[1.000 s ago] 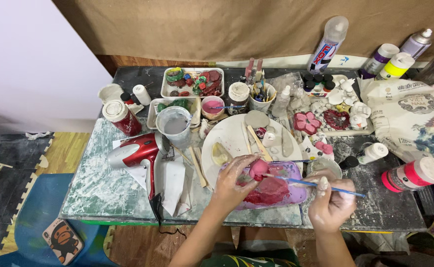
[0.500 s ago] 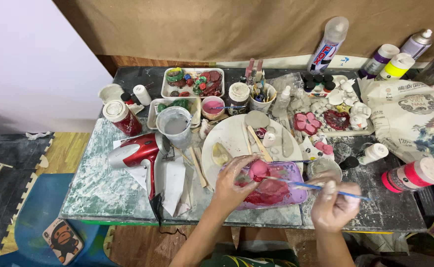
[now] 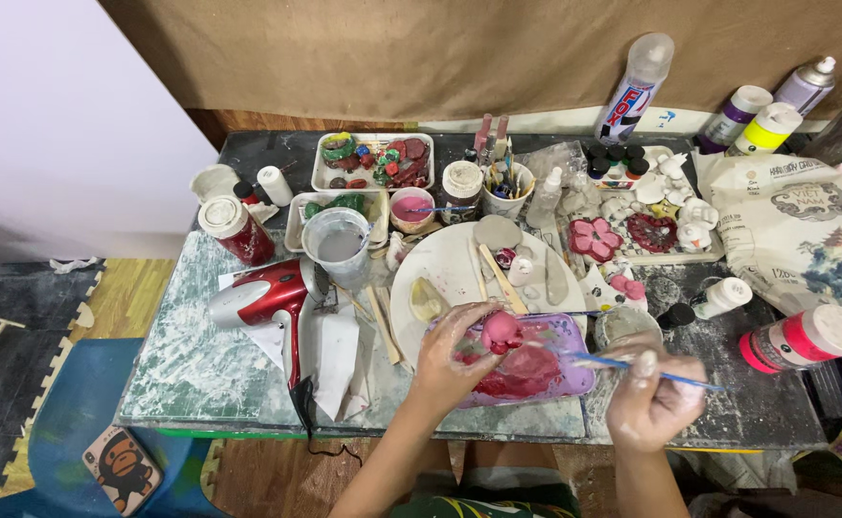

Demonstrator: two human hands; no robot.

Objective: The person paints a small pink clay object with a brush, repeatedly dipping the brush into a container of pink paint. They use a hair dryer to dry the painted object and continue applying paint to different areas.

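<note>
My left hand holds a small pink-painted figure over a purple tray smeared with red paint. My right hand grips a thin blue-handled paintbrush, its tip pointing left toward the figure above the tray. Just behind the tray lies a round white plate with wooden sticks and a grey clay disc on it. Both hands are flecked with white.
A red hair dryer lies left of the plate, near a clear cup of grey water. Trays of painted pieces, paint bottles, a red can and a large white bag crowd the table. A phone lies on a blue mat.
The hands have barely shifted; the brush tip has edged a little nearer the pink figure over the tray.
</note>
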